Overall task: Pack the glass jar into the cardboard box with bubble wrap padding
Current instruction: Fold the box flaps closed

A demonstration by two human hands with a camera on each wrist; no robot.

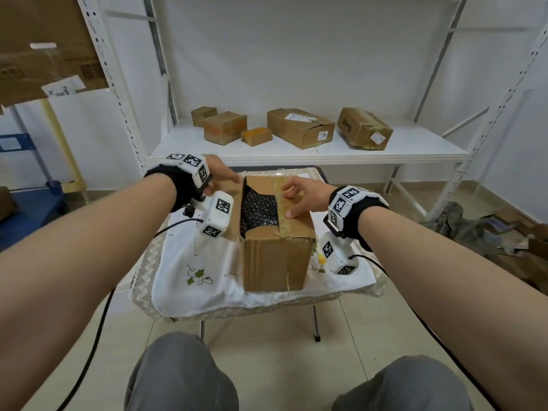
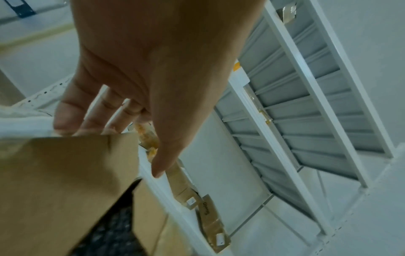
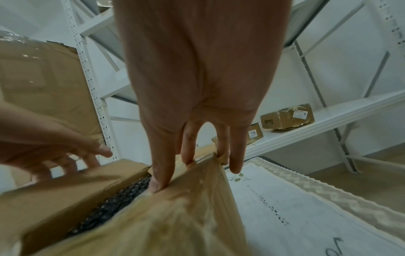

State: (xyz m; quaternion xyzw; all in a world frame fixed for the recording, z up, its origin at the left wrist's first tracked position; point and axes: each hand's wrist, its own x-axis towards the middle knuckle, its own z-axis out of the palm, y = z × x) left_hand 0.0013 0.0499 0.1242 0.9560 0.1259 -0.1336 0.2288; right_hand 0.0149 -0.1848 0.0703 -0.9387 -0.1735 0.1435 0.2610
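Note:
A brown cardboard box [image 1: 275,256] stands on the small cloth-covered table [image 1: 207,289], its top partly open. Dark bubble wrap [image 1: 259,209] fills the gap between the flaps; no jar shows. My left hand [image 1: 222,175] rests with straight fingers on the raised left flap [image 2: 54,181]. My right hand [image 1: 305,197] lies spread on the taped right flap [image 3: 175,216], which is folded down over the box. Its thumb [image 3: 156,187] sits at the flap's inner edge beside the bubble wrap [image 3: 114,202]. The right wrist view also shows the left hand [image 3: 54,147] across the opening.
A white metal shelf [image 1: 296,158] stands just behind the table and holds several taped cardboard boxes [image 1: 299,127]. Large flat cardboard [image 1: 38,46] leans at the upper left over a blue cart [image 1: 17,143]. Scrap cardboard and cloth [image 1: 474,229] lie on the floor at right.

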